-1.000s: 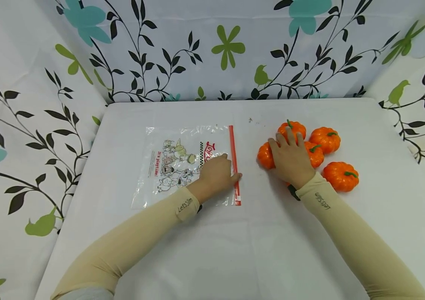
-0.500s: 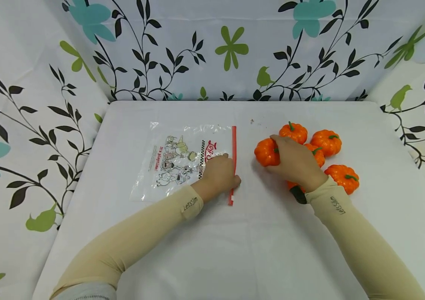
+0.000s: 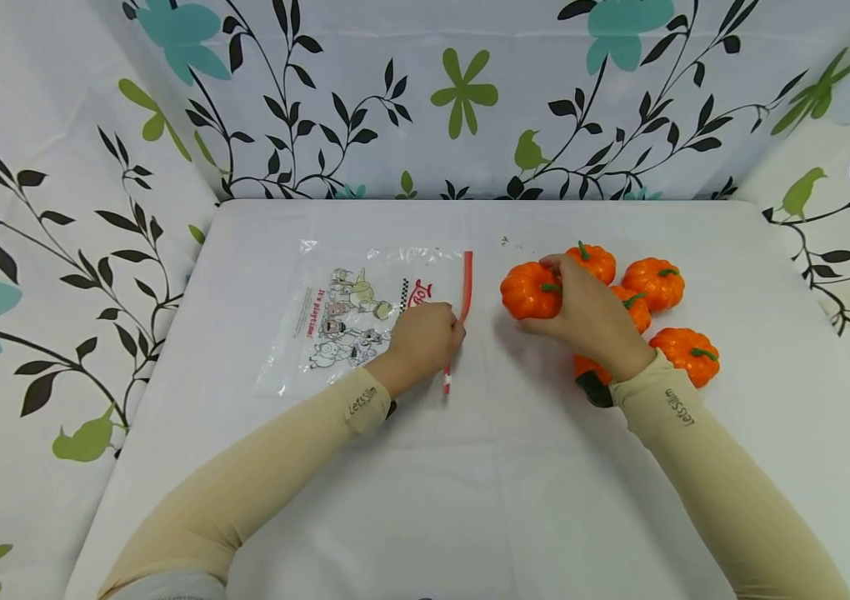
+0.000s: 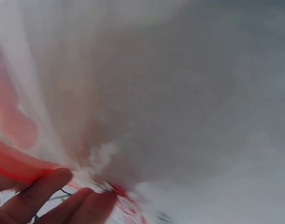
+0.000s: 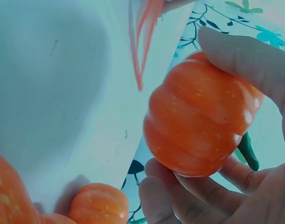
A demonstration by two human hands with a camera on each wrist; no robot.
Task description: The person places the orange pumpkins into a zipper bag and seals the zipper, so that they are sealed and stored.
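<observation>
My left hand (image 3: 425, 337) pinches the red zip edge (image 3: 467, 279) of a clear printed zip bag (image 3: 346, 333) on the table. In the left wrist view, its fingers (image 4: 44, 191) hold the red strip and clear film. The right wrist view shows the two red strips (image 5: 143, 56) parted in a narrow V. My right hand (image 3: 596, 321) grips a small orange toy pumpkin (image 3: 528, 292) with a green stem. Thumb and fingers lie on opposite sides of that pumpkin (image 5: 200, 119) in the right wrist view, where it is held above the table.
Several more orange pumpkins, among them the back right one (image 3: 653, 284) and the front right one (image 3: 686, 355), sit around and under my right hand. A white table (image 3: 425, 500) lies beneath, with a leaf-patterned curtain (image 3: 462, 83) behind and at both sides.
My right hand has closed around the leftmost pumpkin and lifted it slightly leftward. My left fingers have curled onto the bag's red edge, which now bends, and have drawn slightly left.
</observation>
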